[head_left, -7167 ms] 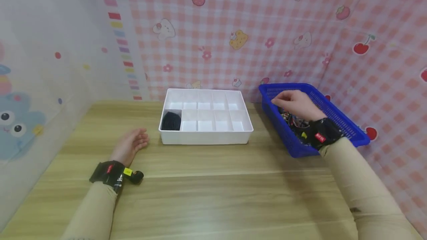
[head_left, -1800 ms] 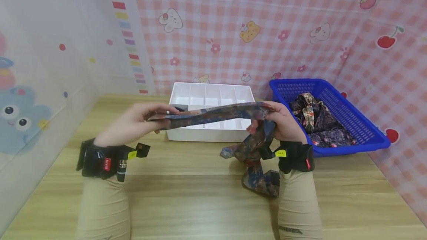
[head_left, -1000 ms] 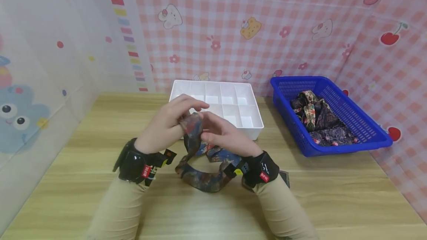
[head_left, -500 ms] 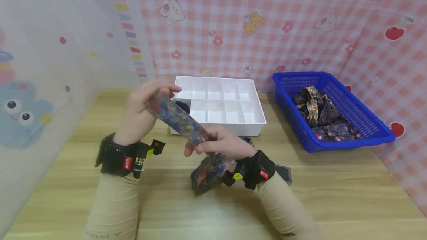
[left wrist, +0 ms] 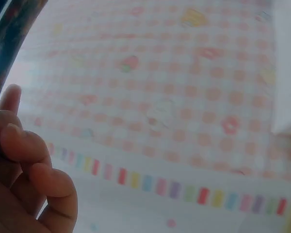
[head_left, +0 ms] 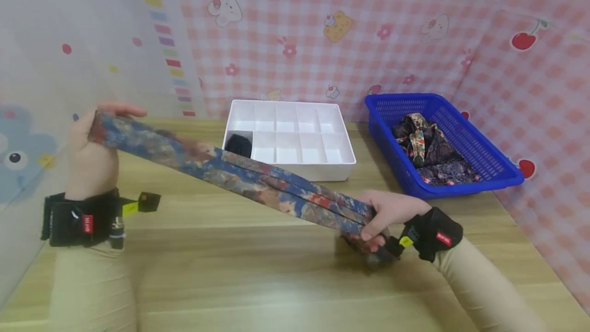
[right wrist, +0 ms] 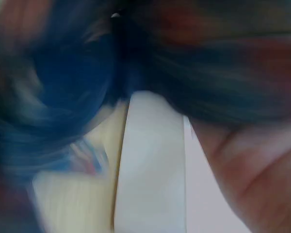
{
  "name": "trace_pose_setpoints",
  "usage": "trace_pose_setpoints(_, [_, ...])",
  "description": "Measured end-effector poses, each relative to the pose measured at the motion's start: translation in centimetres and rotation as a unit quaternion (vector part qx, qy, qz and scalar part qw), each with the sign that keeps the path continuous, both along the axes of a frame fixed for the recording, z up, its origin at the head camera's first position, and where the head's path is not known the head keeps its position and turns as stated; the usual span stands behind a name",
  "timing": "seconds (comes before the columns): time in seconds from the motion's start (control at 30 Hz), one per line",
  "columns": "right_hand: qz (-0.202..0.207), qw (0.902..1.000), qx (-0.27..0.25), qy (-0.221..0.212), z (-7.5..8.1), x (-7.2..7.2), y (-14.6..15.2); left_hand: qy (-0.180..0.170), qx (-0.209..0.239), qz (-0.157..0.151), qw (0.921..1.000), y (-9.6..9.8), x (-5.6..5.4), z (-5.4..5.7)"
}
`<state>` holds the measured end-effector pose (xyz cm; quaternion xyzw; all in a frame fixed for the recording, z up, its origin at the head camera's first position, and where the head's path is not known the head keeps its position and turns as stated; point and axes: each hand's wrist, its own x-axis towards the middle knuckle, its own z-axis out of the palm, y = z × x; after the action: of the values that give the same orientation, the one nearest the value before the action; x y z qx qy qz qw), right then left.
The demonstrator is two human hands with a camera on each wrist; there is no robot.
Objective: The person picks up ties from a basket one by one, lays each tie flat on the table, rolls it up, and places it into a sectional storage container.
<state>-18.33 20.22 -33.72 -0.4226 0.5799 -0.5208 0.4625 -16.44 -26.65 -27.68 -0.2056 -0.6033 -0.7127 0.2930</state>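
A long necktie (head_left: pixel 207 168) with a blue, red and tan pattern stretches slantwise through the air between my two hands. My left hand (head_left: pixel 94 163), high at the left, holds one end with the band passing by the thumb. In the left wrist view, curled fingers (left wrist: pixel 26 145) show beside a dark edge of the necktie. Lower down at the right, my right hand (head_left: pixel 392 211) grips the necktie, thumb on top. Loose folds hang beneath that hand, blurred. In the right wrist view, blurred necktie fabric (right wrist: pixel 72 73) fills the upper part.
Behind the necktie stands a white divided box (head_left: pixel 290 170); its front-left compartment holds a black rolled item (head_left: pixel 238 145). A blue basket (head_left: pixel 461 191) at the right holds several dark floral fabric pieces (head_left: pixel 447 173). Patterned cloth walls (head_left: pixel 295 29) enclose the wooden table (head_left: pixel 230 281).
My hands have moved apart, left hand up and left, right hand right and down. The necktie between them went from bunched to pulled out long.
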Motion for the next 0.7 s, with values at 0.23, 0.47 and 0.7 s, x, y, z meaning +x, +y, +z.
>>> trace_pose_setpoints(0.23, [-0.038, 0.9969, 0.027, 0.063, 1.2, -0.7, 7.5, -0.129, 0.051, -0.016, 0.9902, -4.2, 0.0, -2.3])
trace_pose_setpoints(0.47, [-0.224, 0.9108, 0.166, 0.305, 1.4, 0.5, 9.8, -0.071, -0.069, -0.19, 0.9767, -7.1, -0.2, -5.2])
trace_pose_setpoints(0.7, [-0.385, 0.634, 0.202, 0.64, 0.8, 1.9, 10.0, -0.116, -0.39, -0.291, 0.8657, -8.1, 2.1, -6.5])
